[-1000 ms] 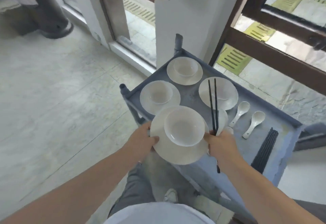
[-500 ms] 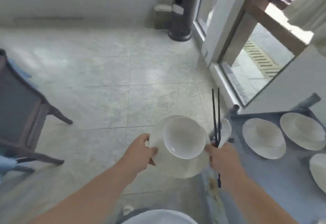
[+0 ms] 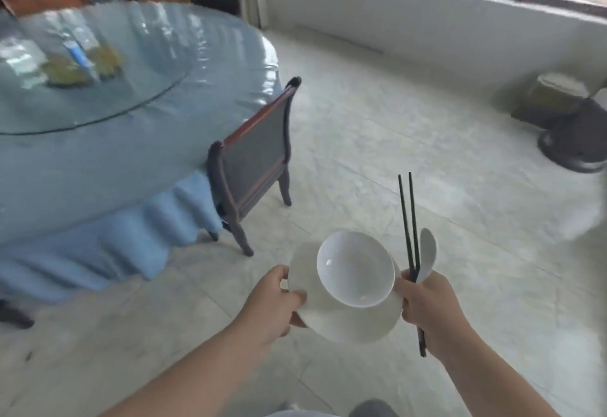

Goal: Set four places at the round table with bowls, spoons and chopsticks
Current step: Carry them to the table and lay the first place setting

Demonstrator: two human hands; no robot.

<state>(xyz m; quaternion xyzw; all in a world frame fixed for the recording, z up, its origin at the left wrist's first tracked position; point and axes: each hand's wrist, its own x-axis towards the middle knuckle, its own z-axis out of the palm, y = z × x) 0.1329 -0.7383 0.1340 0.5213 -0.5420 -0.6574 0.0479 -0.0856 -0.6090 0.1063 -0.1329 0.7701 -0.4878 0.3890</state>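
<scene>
A white bowl [image 3: 356, 268] sits on a white plate [image 3: 348, 324] that I carry in front of me above the floor. My left hand [image 3: 274, 305] grips the plate's left rim. My right hand [image 3: 427, 308] holds the plate's right rim together with two black chopsticks [image 3: 409, 219] and a white spoon [image 3: 427, 252], all pointing upward. The round table [image 3: 98, 140] with its blue cloth lies to the upper left, about a step away.
A glass turntable [image 3: 138, 65] with blurred bottles sits on the table. A dark chair [image 3: 253, 160] stands tucked at the table's near edge, between me and the table. A black heater base [image 3: 574, 144] and a box stand at right by the window wall.
I have turned left, away from the grey cart with the other plates; the cart has left the view and the round table and chair have come in. Both hands keep their hold.
</scene>
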